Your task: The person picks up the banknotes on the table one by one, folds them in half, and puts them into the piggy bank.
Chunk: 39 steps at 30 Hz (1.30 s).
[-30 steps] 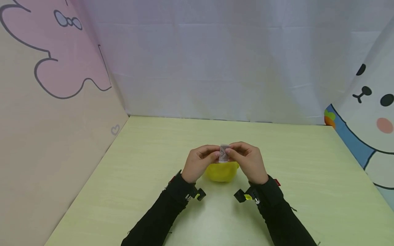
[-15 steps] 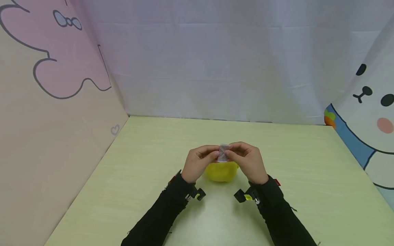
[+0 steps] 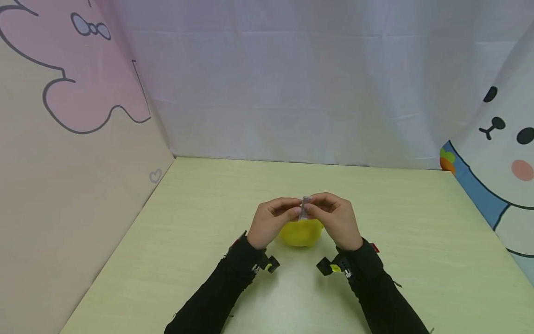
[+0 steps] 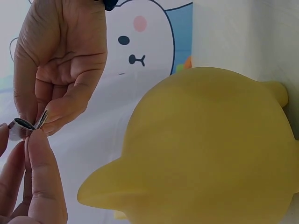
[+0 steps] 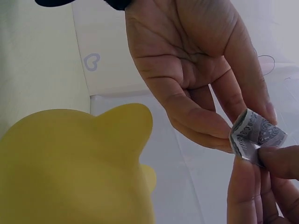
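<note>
In the head view my left hand (image 3: 273, 221) and right hand (image 3: 339, 219) meet above the middle of the table. Between their thumbs and fingers they pinch a small folded banknote (image 5: 267, 129), grey with fine print. The right wrist view shows it bent along a crease, with several layers at its edge. From the head it appears as a narrow strip. Just below the hands sits a yellow rounded figure (image 3: 301, 233) with ear-like points and short stubs, resembling a piggy bank. Neither hand touches it. Its upper part is hidden behind the fingers in the head view.
A pale yellow-green table (image 3: 200, 232) spreads around the hands. White cloth (image 3: 292, 93) hangs along its back edge. Printed panels with a pink cartoon (image 3: 96, 93) and a white bear (image 3: 509, 153) stand at the sides. Both dark sleeves carry small wrist cameras.
The banknote showed a flat, broad face before; now it is bent together and looks narrower. The left fingertips have moved slightly right, closer to the right ones. The yellow figure stays put.
</note>
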Each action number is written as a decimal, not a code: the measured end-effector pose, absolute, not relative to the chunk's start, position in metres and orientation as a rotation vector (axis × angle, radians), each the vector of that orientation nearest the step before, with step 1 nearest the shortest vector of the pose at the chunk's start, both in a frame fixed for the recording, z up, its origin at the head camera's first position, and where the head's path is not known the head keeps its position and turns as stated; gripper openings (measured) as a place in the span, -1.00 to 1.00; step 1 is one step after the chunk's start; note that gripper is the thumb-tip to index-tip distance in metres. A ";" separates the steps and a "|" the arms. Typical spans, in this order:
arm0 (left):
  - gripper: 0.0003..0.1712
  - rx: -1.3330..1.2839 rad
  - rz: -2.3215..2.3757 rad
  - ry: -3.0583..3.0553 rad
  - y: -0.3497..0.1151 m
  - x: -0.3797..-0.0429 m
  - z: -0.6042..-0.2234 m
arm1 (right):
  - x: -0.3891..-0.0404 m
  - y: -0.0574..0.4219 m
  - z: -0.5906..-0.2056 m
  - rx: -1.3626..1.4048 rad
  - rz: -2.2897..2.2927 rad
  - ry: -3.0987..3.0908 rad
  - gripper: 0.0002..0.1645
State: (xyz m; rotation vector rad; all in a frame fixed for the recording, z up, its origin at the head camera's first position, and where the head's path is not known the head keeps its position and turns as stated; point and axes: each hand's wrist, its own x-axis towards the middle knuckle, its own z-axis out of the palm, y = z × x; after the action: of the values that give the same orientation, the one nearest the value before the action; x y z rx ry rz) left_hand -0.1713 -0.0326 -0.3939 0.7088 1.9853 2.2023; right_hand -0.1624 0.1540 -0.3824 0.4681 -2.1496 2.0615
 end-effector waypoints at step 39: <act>-0.77 0.566 2.116 2.204 -0.029 -0.169 -0.391 | -0.159 0.149 -0.379 0.558 2.007 -2.231 -0.68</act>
State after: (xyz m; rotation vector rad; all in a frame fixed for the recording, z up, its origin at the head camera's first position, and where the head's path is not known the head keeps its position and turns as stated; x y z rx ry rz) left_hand -0.1688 -0.0287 -0.3908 0.5663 2.2042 2.1160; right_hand -0.1593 0.1494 -0.3794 0.5578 -2.2308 2.0073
